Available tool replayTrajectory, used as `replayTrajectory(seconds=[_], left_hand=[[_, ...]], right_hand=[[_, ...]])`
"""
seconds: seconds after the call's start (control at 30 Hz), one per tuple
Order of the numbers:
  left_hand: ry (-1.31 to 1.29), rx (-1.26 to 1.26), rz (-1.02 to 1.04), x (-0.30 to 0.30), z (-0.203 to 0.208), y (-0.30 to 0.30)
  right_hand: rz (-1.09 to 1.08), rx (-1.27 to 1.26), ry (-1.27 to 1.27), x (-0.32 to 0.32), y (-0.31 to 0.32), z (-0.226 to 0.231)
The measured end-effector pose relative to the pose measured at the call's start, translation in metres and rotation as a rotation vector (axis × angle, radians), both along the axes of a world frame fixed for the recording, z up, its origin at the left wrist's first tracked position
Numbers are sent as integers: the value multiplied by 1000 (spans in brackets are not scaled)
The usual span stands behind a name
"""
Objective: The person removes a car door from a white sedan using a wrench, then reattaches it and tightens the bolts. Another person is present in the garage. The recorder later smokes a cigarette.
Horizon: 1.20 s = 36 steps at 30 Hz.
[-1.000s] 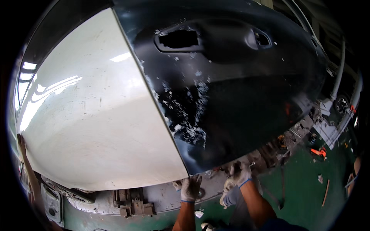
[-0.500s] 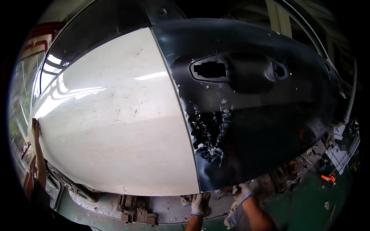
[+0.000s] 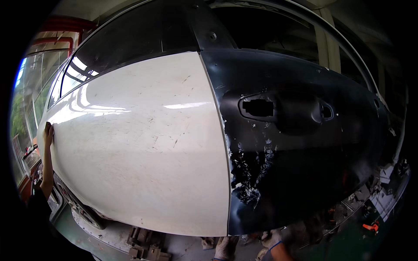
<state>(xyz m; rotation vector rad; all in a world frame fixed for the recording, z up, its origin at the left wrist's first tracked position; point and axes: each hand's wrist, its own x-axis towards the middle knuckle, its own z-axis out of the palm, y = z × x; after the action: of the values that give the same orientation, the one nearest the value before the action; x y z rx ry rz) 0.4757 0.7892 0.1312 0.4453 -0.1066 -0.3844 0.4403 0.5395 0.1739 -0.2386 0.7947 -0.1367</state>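
Observation:
A car side fills the view, with a white door panel [image 3: 143,156] on the left and a black door panel [image 3: 305,178] on the right. The black one has handle cut-outs and flaked paint near the seam. My left hand [image 3: 224,249], in a white glove, is at the panels' lower edge where they meet. A little to the right, my right hand [image 3: 273,239], also gloved, touches or nearly touches the black panel's lower edge. The fingers of both look curled, their tips hidden. A pale glove-like shape [image 3: 207,242] lies left of my left hand.
Another person's bare hand [image 3: 48,128] rests on the white panel's far left edge. Below stand metal clamp blocks [image 3: 148,245] and a wheel [image 3: 82,206]. An orange tool [image 3: 371,227] lies on the green floor at right, near white sheets [image 3: 383,202].
My view has shifted, so the car and both panels appear lower and further right. My gloved hands stay by the lower edge, with less forearm visible.

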Motion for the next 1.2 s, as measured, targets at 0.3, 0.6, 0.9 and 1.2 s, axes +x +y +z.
replayTrajectory(seconds=[0.3,0.6,0.9,1.2], left_hand=[[17,20,15,0,-10,-6],[15,27,45,-4,-1,-4],[-38,6,26,-3,6,-4],[-110,-17,-28,12,-13,3]], right_hand=[[-16,103,-17,4,2,-10],[21,100,-15,10,3,-13],[36,82,-19,11,2,-17],[35,-11,-43,10,2,-20]])
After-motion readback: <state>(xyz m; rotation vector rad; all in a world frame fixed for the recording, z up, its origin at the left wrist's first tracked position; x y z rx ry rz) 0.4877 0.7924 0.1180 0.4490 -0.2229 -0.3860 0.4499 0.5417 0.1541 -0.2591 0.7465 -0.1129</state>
